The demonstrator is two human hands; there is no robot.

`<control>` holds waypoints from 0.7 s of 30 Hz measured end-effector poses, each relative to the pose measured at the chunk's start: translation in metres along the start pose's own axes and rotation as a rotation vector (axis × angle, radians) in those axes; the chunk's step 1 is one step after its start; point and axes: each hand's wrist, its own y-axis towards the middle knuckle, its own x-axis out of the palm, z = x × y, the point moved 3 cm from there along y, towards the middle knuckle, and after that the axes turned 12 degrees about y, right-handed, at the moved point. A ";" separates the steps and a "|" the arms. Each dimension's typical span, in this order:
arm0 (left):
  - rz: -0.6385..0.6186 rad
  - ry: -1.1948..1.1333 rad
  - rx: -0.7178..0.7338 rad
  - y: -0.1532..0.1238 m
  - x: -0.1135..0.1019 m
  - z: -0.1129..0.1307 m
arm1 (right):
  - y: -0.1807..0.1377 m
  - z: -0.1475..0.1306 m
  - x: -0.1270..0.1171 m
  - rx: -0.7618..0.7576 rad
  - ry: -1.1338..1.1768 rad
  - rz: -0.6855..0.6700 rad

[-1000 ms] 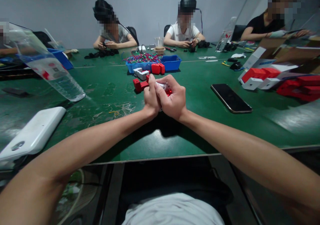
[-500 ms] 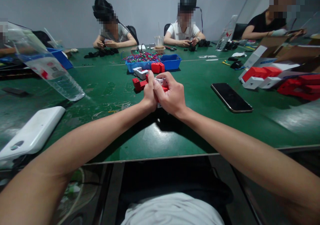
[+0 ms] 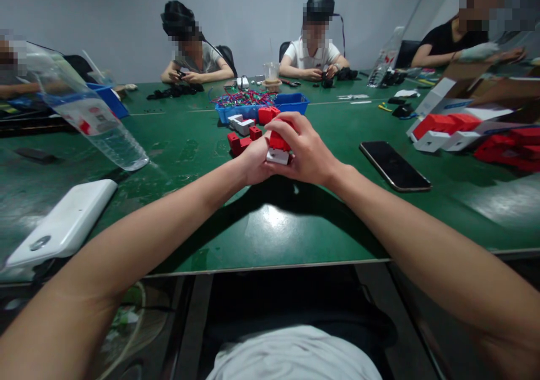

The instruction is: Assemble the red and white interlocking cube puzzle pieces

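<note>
Between my hands, above the green table (image 3: 236, 239), is a red and white plastic part (image 3: 278, 155); its white end faces me and its red portion sits on top. My left hand (image 3: 255, 157) grips its left side, the fingers mostly hidden behind it. My right hand (image 3: 310, 149) wraps around the right side, fingers over the top and thumb low. Just beyond my left hand lie red plastic pieces (image 3: 241, 143). Farther back are a white bracket-shaped piece (image 3: 241, 124) and another red piece (image 3: 267, 114), in front of a blue bin (image 3: 295, 103).
A phone (image 3: 394, 166) lies to the right, near red and white parts (image 3: 447, 129) beside an open cardboard box (image 3: 502, 95). On the left are a tilted water bottle (image 3: 101, 126) and a white device (image 3: 63, 219). Several people sit around the table, working with their hands.
My hands have turned the part, so its white end now faces me with red on top. The right hand's fingers have opened wider around it. The view has shifted slightly.
</note>
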 end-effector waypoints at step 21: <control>-0.380 1.317 0.846 -0.035 0.005 -0.017 | -0.093 0.159 -0.184 1.063 -0.562 0.580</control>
